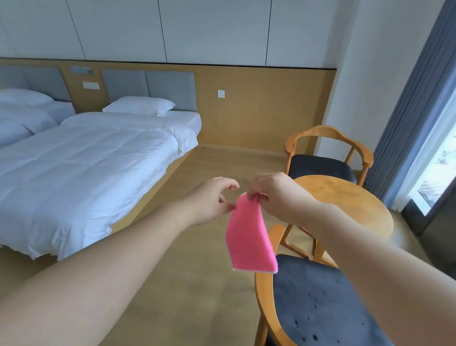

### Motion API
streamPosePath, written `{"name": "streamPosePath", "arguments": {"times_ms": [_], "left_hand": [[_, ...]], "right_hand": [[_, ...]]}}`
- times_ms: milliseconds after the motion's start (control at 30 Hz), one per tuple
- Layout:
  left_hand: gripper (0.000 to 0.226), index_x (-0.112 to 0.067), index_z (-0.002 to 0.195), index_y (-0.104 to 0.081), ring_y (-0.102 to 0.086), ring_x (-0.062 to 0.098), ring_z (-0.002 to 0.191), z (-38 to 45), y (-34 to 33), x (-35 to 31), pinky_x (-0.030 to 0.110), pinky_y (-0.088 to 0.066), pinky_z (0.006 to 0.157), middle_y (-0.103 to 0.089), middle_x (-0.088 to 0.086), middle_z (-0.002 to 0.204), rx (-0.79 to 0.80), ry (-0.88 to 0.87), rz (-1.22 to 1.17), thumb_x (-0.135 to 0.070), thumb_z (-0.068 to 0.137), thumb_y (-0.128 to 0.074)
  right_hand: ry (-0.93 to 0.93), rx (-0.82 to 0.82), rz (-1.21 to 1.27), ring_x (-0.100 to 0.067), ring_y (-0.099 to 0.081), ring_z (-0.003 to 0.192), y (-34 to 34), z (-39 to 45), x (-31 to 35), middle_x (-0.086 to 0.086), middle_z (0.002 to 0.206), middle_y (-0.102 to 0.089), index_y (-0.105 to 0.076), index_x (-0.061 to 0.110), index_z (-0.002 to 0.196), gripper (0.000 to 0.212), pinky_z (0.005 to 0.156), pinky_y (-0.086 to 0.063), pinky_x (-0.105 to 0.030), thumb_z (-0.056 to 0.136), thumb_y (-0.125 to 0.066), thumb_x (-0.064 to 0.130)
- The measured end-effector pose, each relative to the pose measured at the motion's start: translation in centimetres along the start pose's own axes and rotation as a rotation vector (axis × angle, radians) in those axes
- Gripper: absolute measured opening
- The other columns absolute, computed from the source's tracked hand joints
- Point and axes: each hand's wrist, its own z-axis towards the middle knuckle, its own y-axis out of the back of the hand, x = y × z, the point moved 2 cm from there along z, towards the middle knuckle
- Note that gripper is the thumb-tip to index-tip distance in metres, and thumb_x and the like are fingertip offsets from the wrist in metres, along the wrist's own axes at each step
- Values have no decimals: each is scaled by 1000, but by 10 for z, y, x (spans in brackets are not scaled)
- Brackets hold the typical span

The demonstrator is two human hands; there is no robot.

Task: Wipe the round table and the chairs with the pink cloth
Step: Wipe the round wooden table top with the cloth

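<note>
The right hand (272, 196) pinches the pink cloth (249, 236) by its top edge between thumb and fingertips, and the cloth hangs straight down from that pinch, its long axis near vertical and its lower hem loose in the air. The left hand (214, 199) is just beside the cloth's upper left edge, fingers loosely curled and apart, holding nothing; whether a fingertip brushes the fabric cannot be told. The table (354, 208) lies to the right of the grip and beyond it, partly hidden behind the right forearm, so the right hand is the nearer one and would only have to swing outward and down to lay the cloth on the top. The near chair (330, 312) stands below and right of the hanging hem, close to it, with dark wet-looking spots on its blue seat; its wooden back rail curves up between the cloth and the table leg and is the one thing likely to catch the hem on a low sweep. The far chair (327, 158) sits behind the table, well apart from both hands. To the left are two beds (87, 157) with white linen, and a grey curtain (426, 105) hangs by the window on the right.
</note>
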Motion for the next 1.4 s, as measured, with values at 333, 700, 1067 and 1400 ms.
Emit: {"name": "streamPosePath", "arguments": {"times_ms": [333,700,1067,1400], "left_hand": [[20,-20,102,-65,-50,11,71,112,13,29,30,-48,75,-60,-2,88,37,25,-113,-12,84,-64],[13,-18,86,-65,-57,18,81,207,49,114,33,-48,73,-58,-6,87,-23,57,170,-17,90,-52],[11,-22,89,-51,-47,15,80,353,96,197,18,-31,56,-51,-7,78,225,-192,252,-17,81,-57],[14,-28,74,-47,-53,23,77,496,52,208,26,-25,49,-55,-5,80,224,-327,427,-17,81,-51]], "right_hand": [[151,1,96,-24,-64,83,-16,98,-76,-8,89,-70,-74,1,84,31,78,-49,-37,74,-50,-16],[-138,52,51,-29,-56,74,-55,189,-149,-8,86,-58,-51,10,98,21,65,-50,-45,87,-38,-3],[-323,82,-149,-23,-48,69,-94,305,-209,-1,82,-51,-46,17,82,17,60,-41,-36,90,-39,5],[-508,163,-310,-12,-51,64,-93,330,-305,9,76,-53,-50,26,92,12,56,-49,-33,84,-54,19]]}}
